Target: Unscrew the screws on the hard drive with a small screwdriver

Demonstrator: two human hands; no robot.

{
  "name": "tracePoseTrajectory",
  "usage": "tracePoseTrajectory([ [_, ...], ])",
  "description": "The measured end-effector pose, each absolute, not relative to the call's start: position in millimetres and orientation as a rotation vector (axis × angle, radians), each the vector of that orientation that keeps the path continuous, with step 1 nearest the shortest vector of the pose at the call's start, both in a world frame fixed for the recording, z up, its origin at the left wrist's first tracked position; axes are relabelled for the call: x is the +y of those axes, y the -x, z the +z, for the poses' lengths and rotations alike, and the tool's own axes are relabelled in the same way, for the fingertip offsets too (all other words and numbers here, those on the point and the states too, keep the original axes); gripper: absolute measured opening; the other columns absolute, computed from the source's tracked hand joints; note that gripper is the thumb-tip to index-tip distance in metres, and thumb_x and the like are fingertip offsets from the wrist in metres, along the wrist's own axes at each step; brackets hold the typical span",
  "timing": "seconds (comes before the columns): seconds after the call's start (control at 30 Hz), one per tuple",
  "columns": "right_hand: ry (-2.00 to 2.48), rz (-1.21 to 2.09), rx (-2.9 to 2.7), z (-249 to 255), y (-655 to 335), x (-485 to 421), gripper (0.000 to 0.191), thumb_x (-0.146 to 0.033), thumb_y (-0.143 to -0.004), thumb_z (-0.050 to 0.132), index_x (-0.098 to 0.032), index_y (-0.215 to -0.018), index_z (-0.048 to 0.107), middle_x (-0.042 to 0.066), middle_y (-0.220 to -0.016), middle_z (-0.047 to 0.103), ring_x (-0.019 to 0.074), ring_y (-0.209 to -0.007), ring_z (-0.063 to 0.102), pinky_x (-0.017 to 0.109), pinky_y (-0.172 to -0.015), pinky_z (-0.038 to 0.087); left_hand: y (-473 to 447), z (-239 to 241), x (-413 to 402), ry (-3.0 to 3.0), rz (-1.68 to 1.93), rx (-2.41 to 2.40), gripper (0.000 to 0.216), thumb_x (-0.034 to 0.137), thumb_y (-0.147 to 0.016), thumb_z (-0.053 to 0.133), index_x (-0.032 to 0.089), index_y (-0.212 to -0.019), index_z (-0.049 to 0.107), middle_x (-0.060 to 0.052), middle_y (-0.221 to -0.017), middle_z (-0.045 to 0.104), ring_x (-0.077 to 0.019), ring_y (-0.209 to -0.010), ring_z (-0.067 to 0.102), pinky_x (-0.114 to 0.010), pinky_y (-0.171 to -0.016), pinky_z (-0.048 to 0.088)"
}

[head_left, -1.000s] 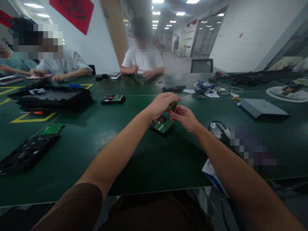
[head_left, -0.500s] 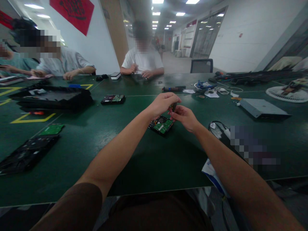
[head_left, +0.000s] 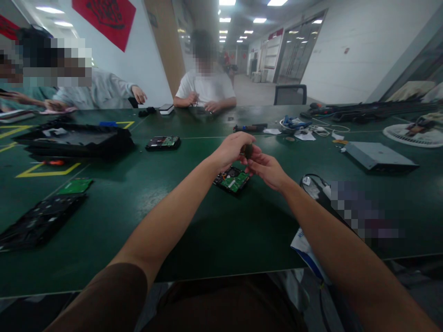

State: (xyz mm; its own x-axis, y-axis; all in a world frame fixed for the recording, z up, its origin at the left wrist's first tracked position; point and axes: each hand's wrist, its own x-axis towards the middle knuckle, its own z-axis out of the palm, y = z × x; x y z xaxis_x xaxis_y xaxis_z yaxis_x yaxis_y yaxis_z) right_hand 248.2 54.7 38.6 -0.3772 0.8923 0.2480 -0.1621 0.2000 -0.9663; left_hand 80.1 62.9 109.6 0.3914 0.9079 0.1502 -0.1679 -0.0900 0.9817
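Both my hands meet above a hard drive (head_left: 235, 183) that lies on the green table with its circuit board facing up. Between my fingers is a small dark piece (head_left: 248, 151), too blurred to name further. My left hand (head_left: 232, 150) is closed round its upper side, fingers bent over it. From the right, my right hand (head_left: 266, 169) pinches at its lower edge with thumb and fingers together. The hands hide part of the drive's far end.
Another hard drive (head_left: 162, 143) lies further off; a black casing (head_left: 78, 140) stands left. Near left are a green circuit board (head_left: 76, 186) and a black frame (head_left: 41, 221). Right are a grey metal box (head_left: 380, 156) and cables (head_left: 321, 129). Co-workers sit across and left.
The small dark piece has turned in my fingers and shows a broader side. My right hand has shifted slightly down. At the left, a co-worker's hand has lifted off the table.
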Motion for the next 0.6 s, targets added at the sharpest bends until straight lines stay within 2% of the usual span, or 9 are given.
tracePoseTrajectory([
  [0.1,0.723,1.352,-1.532,37.6,-246.9,54.8,0.031,-0.042,-0.081,0.083,-0.024,-0.104,0.072,0.002,-0.096,0.070,0.0142,-0.072,0.060,0.030,-0.061,0.047,-81.0,109.5,63.0,-1.365,1.031,0.712,0.012,0.026,-0.083,0.056,0.017,-0.090,0.061,-0.009,-0.083,0.072,-0.0185,-0.071,0.067,-0.026,-0.053,0.045],
  [0.23,0.735,1.291,-1.543,35.3,-245.0,55.9,0.032,-0.038,-0.080,0.085,-0.023,-0.104,0.069,0.002,-0.097,0.069,0.0129,-0.071,0.060,0.030,-0.062,0.048,-80.9,112.0,62.1,-1.526,1.033,0.758,0.013,0.023,-0.083,0.055,0.016,-0.080,0.066,-0.008,-0.083,0.068,-0.0151,-0.071,0.062,-0.025,-0.056,0.046],
  [0.43,0.750,1.234,-1.485,30.1,-242.8,59.9,0.034,-0.037,-0.077,0.087,-0.023,-0.090,0.059,-0.002,-0.084,0.064,0.0135,-0.070,0.062,0.031,-0.064,0.050,-82.1,113.4,60.4,-1.571,1.074,0.792,0.016,0.021,-0.084,0.055,0.016,-0.089,0.069,-0.006,-0.084,0.065,-0.0145,-0.073,0.060,-0.024,-0.058,0.046],
  [0.6,0.731,1.303,-1.492,33.0,-242.8,56.7,0.042,-0.037,-0.078,0.086,-0.025,-0.113,0.066,0.003,-0.103,0.070,0.0147,-0.075,0.063,0.034,-0.070,0.054,-82.6,114.7,57.3,-1.411,1.047,0.772,0.016,0.021,-0.083,0.056,0.016,-0.097,0.063,-0.008,-0.084,0.069,-0.0171,-0.073,0.065,-0.027,-0.059,0.049],
])
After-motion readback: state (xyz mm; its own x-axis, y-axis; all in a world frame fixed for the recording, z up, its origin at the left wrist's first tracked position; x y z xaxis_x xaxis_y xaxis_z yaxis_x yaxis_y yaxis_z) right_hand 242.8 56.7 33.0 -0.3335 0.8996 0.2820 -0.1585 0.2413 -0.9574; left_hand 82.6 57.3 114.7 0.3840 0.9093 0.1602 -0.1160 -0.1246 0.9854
